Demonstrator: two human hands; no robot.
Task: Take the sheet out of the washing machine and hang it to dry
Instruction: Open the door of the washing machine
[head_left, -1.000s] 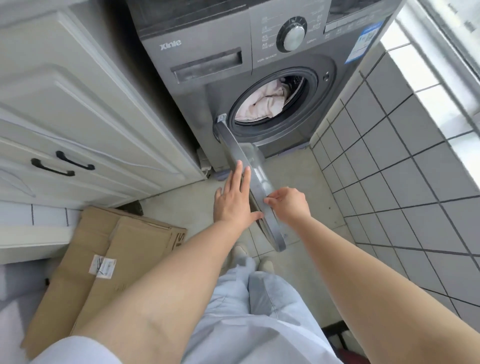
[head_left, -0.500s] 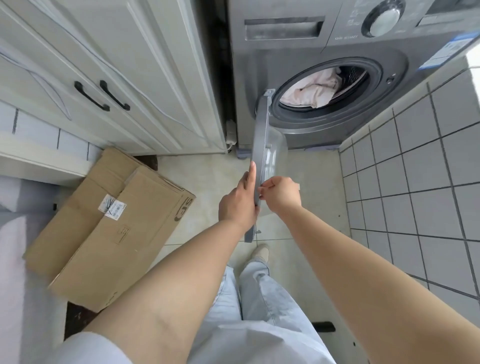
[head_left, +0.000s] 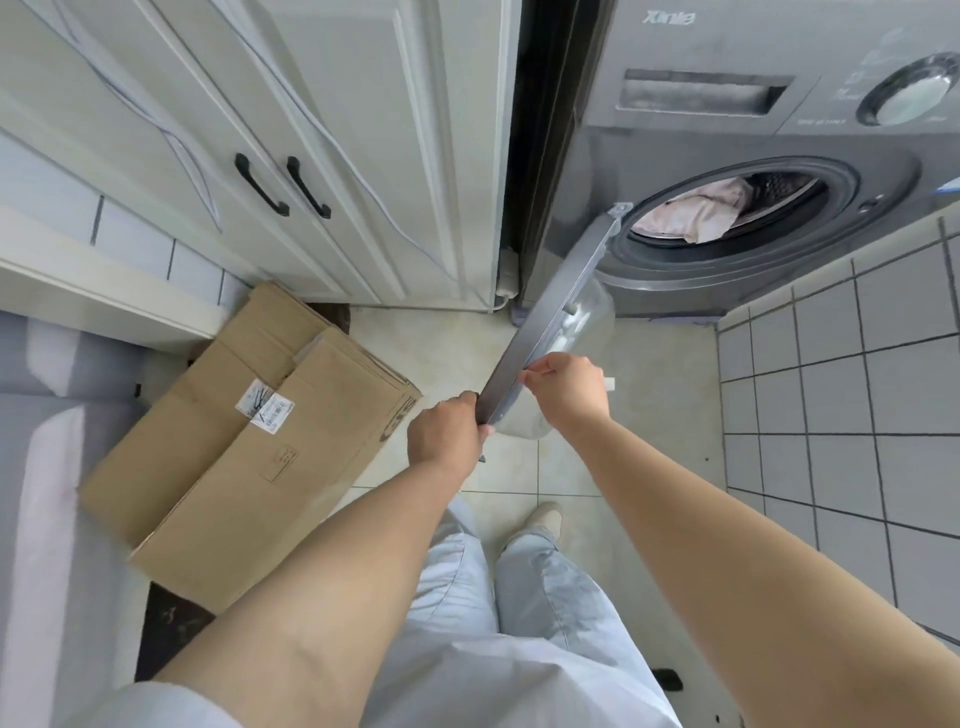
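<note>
A grey front-loading washing machine (head_left: 737, 135) stands at the upper right. Its round door (head_left: 550, 312) is swung open towards me, seen edge-on. Inside the drum lies a pale pink sheet (head_left: 696, 213), bunched up. My left hand (head_left: 447, 434) grips the near end of the door's rim, fingers curled round it. My right hand (head_left: 566, 389) pinches the rim's edge from the right side, just above the left hand.
White cabinets (head_left: 311, 130) with black handles fill the upper left. Flattened cardboard boxes (head_left: 249, 441) lie on the floor at the left. A grey tiled wall (head_left: 841, 389) runs along the right. My legs and one shoe show below.
The door has swung further open, towards the left. My left hand went from lying flat against it to gripping its rim. The view has shifted left and closer.
</note>
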